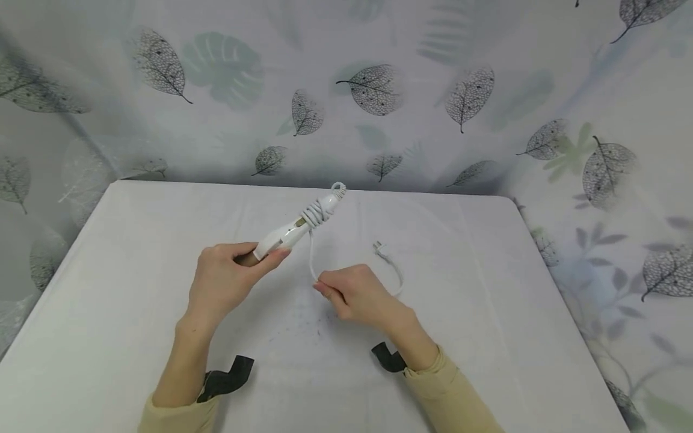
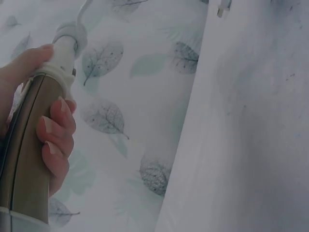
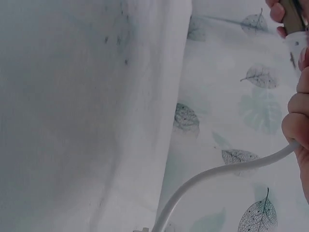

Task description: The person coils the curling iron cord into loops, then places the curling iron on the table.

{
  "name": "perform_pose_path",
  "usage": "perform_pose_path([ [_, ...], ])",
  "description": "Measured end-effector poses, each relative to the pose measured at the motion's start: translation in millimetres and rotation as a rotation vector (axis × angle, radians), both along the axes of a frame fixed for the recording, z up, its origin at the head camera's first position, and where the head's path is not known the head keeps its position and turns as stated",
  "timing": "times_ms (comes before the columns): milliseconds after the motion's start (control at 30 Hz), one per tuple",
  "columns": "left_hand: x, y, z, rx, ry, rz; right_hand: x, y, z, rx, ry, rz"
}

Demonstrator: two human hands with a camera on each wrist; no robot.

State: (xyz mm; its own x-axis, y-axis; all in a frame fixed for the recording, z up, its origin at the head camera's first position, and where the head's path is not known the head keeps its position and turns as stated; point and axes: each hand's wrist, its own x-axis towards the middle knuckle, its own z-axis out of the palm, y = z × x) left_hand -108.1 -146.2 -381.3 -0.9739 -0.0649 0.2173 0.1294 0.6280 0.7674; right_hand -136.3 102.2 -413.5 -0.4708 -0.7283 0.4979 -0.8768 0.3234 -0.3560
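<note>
My left hand (image 1: 222,282) grips a white and brown-gold hair iron (image 1: 281,238), tilted with its handle end up and to the right. White power cord (image 1: 317,213) is wound several times round that handle end. From the coils a length drops to my right hand (image 1: 360,294), whose fingers curl round it. Beyond the right hand the cord's free end runs to a plug (image 1: 378,246). In the left wrist view, the thumb and fingers wrap the iron's brown-gold body (image 2: 34,135). The right wrist view shows the cord (image 3: 212,170) leaving the curled fingers (image 3: 295,126).
A white-covered table (image 1: 460,313) lies under both hands, with small dark marks (image 1: 318,332) near its middle. Behind and to the right hangs a leaf-patterned cloth (image 1: 400,36). Black curved pieces (image 1: 230,377) stick out at both wrists, by the sleeves (image 1: 449,391).
</note>
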Motion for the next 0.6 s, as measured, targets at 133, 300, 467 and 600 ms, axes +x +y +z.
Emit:
perform_pose_path([
  [133, -0.6, 1, -2.2, -0.056, -0.078, 0.006, 2.5, 2, 7.0, 0.0, 0.028, 0.032],
  [300, 0.8, -2, 0.0, -0.176, -0.23, 0.048, 2.6, 15, 20.0, -0.019, 0.152, -0.05],
  [467, -1.7, 0, -4.5, -0.239, -0.358, -0.029, 1.4, 23, 29.0, 0.011, 0.283, -0.137],
  [600, -4.5, 5, -12.0, -0.288, -0.369, -0.132, -1.3, 29, 32.3, 0.018, 0.347, -0.209],
])
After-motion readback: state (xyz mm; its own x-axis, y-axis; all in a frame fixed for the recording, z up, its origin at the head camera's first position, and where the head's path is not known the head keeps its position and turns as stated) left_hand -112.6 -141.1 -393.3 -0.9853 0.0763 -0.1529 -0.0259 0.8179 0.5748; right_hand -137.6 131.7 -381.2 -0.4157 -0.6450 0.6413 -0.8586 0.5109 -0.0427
